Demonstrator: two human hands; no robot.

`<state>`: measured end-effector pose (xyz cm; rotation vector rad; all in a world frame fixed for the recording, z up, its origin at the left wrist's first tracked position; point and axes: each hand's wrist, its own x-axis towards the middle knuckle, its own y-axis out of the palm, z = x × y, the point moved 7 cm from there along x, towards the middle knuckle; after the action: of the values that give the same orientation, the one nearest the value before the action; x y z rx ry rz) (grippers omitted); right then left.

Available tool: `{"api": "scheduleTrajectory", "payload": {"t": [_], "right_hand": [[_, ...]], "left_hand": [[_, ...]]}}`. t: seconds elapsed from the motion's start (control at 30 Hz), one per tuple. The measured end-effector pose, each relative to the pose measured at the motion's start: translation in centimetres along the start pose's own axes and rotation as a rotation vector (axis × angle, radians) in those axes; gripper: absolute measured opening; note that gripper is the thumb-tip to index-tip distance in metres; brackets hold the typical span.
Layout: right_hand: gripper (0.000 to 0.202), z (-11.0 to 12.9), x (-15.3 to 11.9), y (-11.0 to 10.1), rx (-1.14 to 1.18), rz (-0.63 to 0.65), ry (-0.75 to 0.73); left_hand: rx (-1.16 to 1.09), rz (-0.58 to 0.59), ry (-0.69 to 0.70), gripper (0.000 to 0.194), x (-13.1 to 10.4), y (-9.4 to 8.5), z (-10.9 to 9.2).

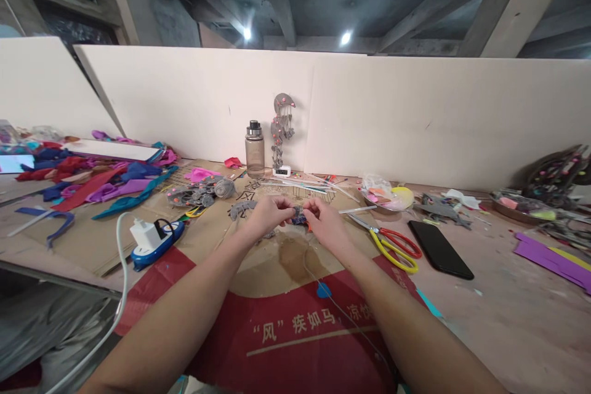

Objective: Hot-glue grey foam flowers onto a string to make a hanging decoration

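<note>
My left hand [272, 214] and my right hand [324, 221] meet over the middle of the cardboard, fingers pinched. Between their fingertips is a small dark grey-and-blue piece [300, 217], too small and partly covered to make out its kind. A bit of orange-red shows below it, near my right fingers. Just left of my left hand a grey cut shape [241, 209] lies on the cardboard. A thin pale cord [341, 308] trails from below my hands toward the front edge, passing a blue scrap [324, 290].
Scissors with red and yellow handles [392, 247] and a black phone [441, 249] lie at right. At left are a blue power strip [157, 246] with a white cable and a heap of coloured cloth [111, 184]. A bottle [255, 151] stands by the white partition [415, 111].
</note>
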<state>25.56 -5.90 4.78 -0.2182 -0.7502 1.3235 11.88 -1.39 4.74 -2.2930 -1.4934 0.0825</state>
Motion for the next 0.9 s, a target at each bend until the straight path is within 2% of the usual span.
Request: {"api": "scheduleTrajectory", "payload": {"t": [0.17, 0.47, 0.73, 0.9], "right_hand": [[0.007, 0.6, -0.2, -0.2, 0.028, -0.014, -0.008], [0.012, 2.9, -0.7, -0.8, -0.316, -0.108, -0.265], [0.011, 3.3, -0.8, -0.6, -0.373, -0.121, -0.317], [0.014, 3.4, -1.0, -0.3, -0.386, -0.114, -0.333]], "left_hand": [[0.057, -0.064, 0.031, 0.013, -0.1, -0.4, -0.3], [0.086, 0.036, 0.051, 0.021, 0.1, 0.4, 0.0], [0.134, 0.057, 0.101, 0.017, 0.3, 0.9, 0.5], [0.131, 0.045, 0.124, 0.018, 0.1, 0.9, 0.1]]}}
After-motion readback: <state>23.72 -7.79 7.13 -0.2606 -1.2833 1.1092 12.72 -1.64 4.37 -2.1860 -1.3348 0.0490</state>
